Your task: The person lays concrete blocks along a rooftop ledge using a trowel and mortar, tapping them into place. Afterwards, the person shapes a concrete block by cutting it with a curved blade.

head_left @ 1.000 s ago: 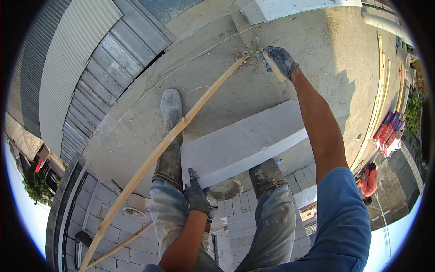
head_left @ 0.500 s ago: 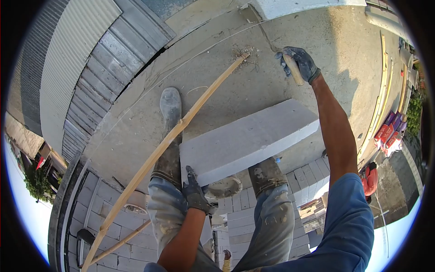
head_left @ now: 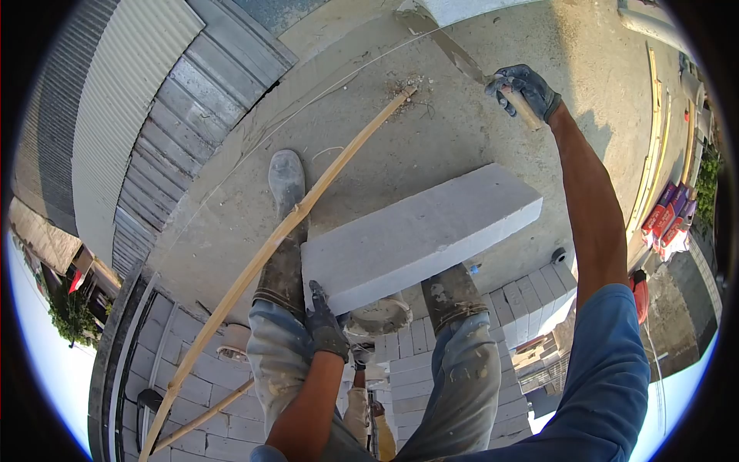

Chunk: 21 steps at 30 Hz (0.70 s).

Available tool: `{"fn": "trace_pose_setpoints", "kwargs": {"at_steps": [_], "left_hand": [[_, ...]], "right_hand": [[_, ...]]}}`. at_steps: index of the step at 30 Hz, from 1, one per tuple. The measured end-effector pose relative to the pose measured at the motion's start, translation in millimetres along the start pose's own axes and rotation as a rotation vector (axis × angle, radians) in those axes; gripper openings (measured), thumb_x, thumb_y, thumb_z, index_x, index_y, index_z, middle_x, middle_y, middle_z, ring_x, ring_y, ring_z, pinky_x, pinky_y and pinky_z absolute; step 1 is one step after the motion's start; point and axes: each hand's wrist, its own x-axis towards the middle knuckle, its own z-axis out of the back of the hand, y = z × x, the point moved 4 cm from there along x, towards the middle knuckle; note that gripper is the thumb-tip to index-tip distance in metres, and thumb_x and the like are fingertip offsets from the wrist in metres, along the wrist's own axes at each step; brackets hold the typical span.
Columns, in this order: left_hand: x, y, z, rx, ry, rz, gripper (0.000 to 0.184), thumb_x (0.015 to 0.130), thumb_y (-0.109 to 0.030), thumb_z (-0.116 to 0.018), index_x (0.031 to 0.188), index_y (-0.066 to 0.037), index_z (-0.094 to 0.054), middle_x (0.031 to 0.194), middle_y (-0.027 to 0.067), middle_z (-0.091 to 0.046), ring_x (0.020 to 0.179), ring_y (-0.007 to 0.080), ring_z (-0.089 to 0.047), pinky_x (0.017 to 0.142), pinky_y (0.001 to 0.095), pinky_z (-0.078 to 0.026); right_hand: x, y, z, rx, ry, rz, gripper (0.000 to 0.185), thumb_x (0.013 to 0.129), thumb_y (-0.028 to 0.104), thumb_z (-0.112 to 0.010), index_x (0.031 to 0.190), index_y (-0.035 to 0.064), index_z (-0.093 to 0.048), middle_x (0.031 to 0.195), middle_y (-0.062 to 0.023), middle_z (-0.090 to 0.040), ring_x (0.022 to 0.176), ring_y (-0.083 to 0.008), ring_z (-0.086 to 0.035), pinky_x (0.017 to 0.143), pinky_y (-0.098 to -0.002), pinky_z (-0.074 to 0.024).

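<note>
A long pale-grey concrete block (head_left: 408, 231) lies slanted across my legs, its left end near my left knee. My left hand (head_left: 327, 327), in a dark glove, is closed on the block's lower left corner. Out at the upper right, my gloved right hand (head_left: 523, 88) grips the wooden handle of a trowel (head_left: 458, 55). Its long grey blade, smeared with what looks like mortar, points up and left near a white block edge (head_left: 477, 9). My fingers cover part of the handle.
A wooden pole (head_left: 285, 227) runs diagonally past my left boot (head_left: 286, 181). A string (head_left: 339, 81) stretches over the concrete floor (head_left: 431, 146). Corrugated sheets (head_left: 185, 108) line the left. Another person's sleeve (head_left: 356, 412) shows below, between my legs. Bags (head_left: 668, 215) lie at right.
My right hand has shifted right and slightly up with the trowel, whose blade shows broader now. The left hand stays on the block, which has barely moved. Another person's arm has appeared below.
</note>
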Motion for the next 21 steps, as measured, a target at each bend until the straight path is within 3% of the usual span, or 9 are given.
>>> {"fn": "trace_pose_setpoints", "kwargs": {"at_steps": [4,7,9,11,13,14,17,20,21], "left_hand": [[4.1,1.3,1.3,0.018,0.054,0.012,0.075,0.078,-0.064,-0.069,0.132,-0.015,-0.052,0.121,0.0076,-0.056,0.1,0.0253,-0.061,0.073,0.0359,-0.057],[9.2,3.8,1.9,-0.022,0.05,-0.012,0.078,0.075,-0.061,-0.073,0.132,-0.013,-0.049,0.121,0.0083,-0.057,0.093,0.0225,-0.063,0.062,0.035,-0.054],[6.2,2.5,1.5,-0.03,0.064,0.015,0.077,0.077,-0.06,-0.073,0.133,-0.013,-0.048,0.122,0.0085,-0.056,0.097,0.0232,-0.062,0.065,0.0366,-0.054],[10.1,5.1,8.4,-0.014,0.08,0.043,0.076,0.078,-0.059,-0.072,0.134,-0.013,-0.048,0.124,0.0086,-0.055,0.1,0.024,-0.061,0.069,0.0381,-0.055],[24.2,13.3,10.8,0.001,0.284,-0.118,0.073,0.081,-0.059,-0.068,0.135,-0.013,-0.049,0.126,0.0092,-0.054,0.103,0.025,-0.06,0.074,0.0383,-0.055],[-2.2,-0.9,3.7,0.023,0.138,0.036,0.07,0.084,-0.058,-0.066,0.135,-0.013,-0.05,0.129,0.0088,-0.053,0.108,0.0254,-0.058,0.08,0.0396,-0.055],[-18.8,-8.2,-1.8,0.049,0.099,0.036,0.068,0.086,-0.057,-0.063,0.136,-0.013,-0.051,0.13,0.0085,-0.053,0.11,0.0249,-0.057,0.081,0.0405,-0.055],[24.3,13.9,8.8,0.034,0.24,-0.06,0.069,0.086,-0.057,-0.062,0.138,-0.013,-0.049,0.13,0.0091,-0.053,0.11,0.0251,-0.057,0.082,0.0406,-0.055],[24.6,12.7,11.1,0.066,0.238,-0.076,0.07,0.086,-0.058,-0.062,0.138,-0.013,-0.049,0.129,0.0093,-0.054,0.11,0.0254,-0.057,0.082,0.0405,-0.055]], "right_hand": [[-19.0,-8.4,2.1,-0.028,-0.01,-0.06,0.027,0.089,0.028,-0.063,0.093,0.0015,-0.067,0.064,-0.0041,-0.057,0.053,-0.0133,-0.053,0.049,-0.0284,-0.0446],[-53.5,-33.3,6.6,0.066,-0.128,-0.177,0.026,0.09,0.028,-0.062,0.089,0.0024,-0.066,0.065,-0.004,-0.057,0.052,-0.0138,-0.053,0.048,-0.0281,-0.0445],[-90.5,-46.1,10.5,0.136,-0.23,-0.197,0.019,0.089,0.023,-0.066,0.085,0.0039,-0.064,0.065,-0.0017,-0.056,0.053,-0.0115,-0.053,0.048,-0.0263,-0.0435],[-137.1,-68.7,16.6,-0.093,-0.477,-0.208,0.012,0.086,0.014,-0.071,0.083,0.0049,-0.063,0.066,0.0009,-0.056,0.053,-0.0082,-0.051,0.048,-0.0239,-0.0417],[-182.4,-111.0,14.7,0.017,-0.637,-0.282,0.01,0.082,0.008,-0.074,0.084,0.0046,-0.065,0.069,0.0023,-0.059,0.054,-0.0056,-0.049,0.049,-0.022,-0.04],[-205.7,-117.8,2.8,0.097,-0.765,-0.349,0.009,0.082,0.007,-0.074,0.086,0.0044,-0.067,0.071,0.0016,-0.061,0.053,-0.005,-0.048,0.049,-0.0217,-0.0391],[-247.2,-167.5,-18.4,0.195,-0.897,-0.395,0.014,0.084,0.012,-0.072,0.093,0.001,-0.07,0.082,-0.0009,-0.066,0.07,-0.009,-0.058,0.063,-0.0259,-0.0476],[-254.3,-200.4,-52.7,0.61,-0.772,-0.247,0.031,0.087,0.016,-0.069,0.114,0.0013,-0.065,0.105,-0.0059,-0.065,0.102,-0.017,-0.059,0.085,-0.0325,-0.0499],[-247.8,-198.3,-62.3,0.625,-0.759,-0.234,0.031,0.087,0.016,-0.069,0.114,0.0013,-0.065,0.105,-0.0059,-0.065,0.102,-0.017,-0.059,0.085,-0.0325,-0.0499]]}}
